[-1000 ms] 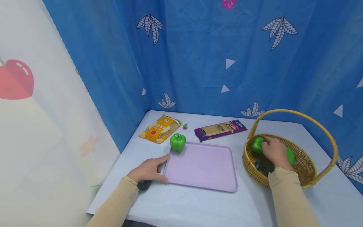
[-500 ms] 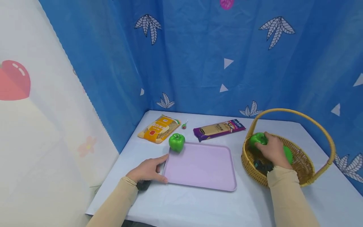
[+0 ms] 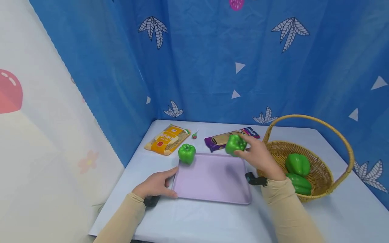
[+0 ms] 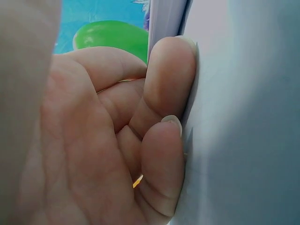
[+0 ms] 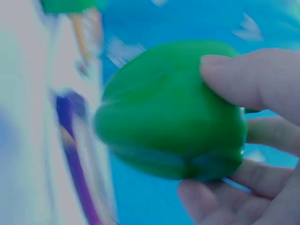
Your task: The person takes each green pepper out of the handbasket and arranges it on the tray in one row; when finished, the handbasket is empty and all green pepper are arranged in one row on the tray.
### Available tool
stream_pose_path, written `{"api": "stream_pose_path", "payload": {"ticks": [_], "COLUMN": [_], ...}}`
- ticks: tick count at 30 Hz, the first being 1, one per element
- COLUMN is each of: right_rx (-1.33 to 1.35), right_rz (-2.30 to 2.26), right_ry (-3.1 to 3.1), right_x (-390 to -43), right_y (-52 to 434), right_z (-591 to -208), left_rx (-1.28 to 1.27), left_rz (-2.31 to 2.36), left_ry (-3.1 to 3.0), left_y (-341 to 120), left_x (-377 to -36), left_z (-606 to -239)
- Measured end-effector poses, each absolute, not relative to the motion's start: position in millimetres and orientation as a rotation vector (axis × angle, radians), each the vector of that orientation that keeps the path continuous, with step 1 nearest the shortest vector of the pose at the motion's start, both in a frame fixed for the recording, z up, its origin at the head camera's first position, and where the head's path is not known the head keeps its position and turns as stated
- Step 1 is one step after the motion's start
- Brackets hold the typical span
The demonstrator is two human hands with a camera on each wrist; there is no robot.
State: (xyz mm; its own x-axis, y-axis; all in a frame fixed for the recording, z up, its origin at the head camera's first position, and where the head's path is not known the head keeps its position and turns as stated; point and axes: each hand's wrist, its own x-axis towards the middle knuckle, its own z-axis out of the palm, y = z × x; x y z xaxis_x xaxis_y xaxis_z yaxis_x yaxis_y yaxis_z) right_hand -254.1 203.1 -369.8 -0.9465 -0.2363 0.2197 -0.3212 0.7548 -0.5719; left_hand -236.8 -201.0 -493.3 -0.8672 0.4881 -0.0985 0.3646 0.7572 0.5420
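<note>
A green bell pepper (image 3: 235,145) is in my right hand (image 3: 261,157), pinched between thumb and fingers over the right far corner of the lilac tray (image 3: 212,179). The right wrist view shows this pepper (image 5: 173,110) large, thumb on one side and fingers on the other. Another bell pepper (image 3: 186,153) sits at the tray's left far corner. My left hand (image 3: 156,185) rests at the tray's left edge, thumb and index finger spread along it. In the left wrist view, the left fingertips (image 4: 171,70) lie against the white tabletop beside the tray's side.
Two more bell peppers (image 3: 297,164) lie in the wicker basket (image 3: 323,179) on the right, under its tall arched handle. Behind the tray are a yellow-orange food bag (image 3: 167,139), a small lollipop (image 3: 194,135) and a purple packet (image 3: 215,143). Blue curtain (image 3: 200,67) hangs behind.
My right hand has lifted a bell pepper out of the basket and carried it left to above the tray's far right corner. The left hand stays at the tray's edge.
</note>
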Motion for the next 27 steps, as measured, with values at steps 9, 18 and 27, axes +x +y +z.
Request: {"api": "stream_pose_path", "payload": {"ticks": [9, 18, 27], "right_rx": [0.712, 0.754, 0.745], "right_rz": [0.988, 0.958, 0.954], "right_ry": [-2.905, -2.926, -2.940], "right_x": [-299, -305, -306], "right_y": [117, 101, 99], "right_z": [-426, -433, -434], "left_rx": [0.665, 0.693, 0.682], "left_rz": [0.780, 0.785, 0.780], "left_ry": [2.717, 2.720, 2.721], "left_y": [-200, -201, -202], "left_x": [-236, -236, -236], "left_z": [-493, -493, -492]}}
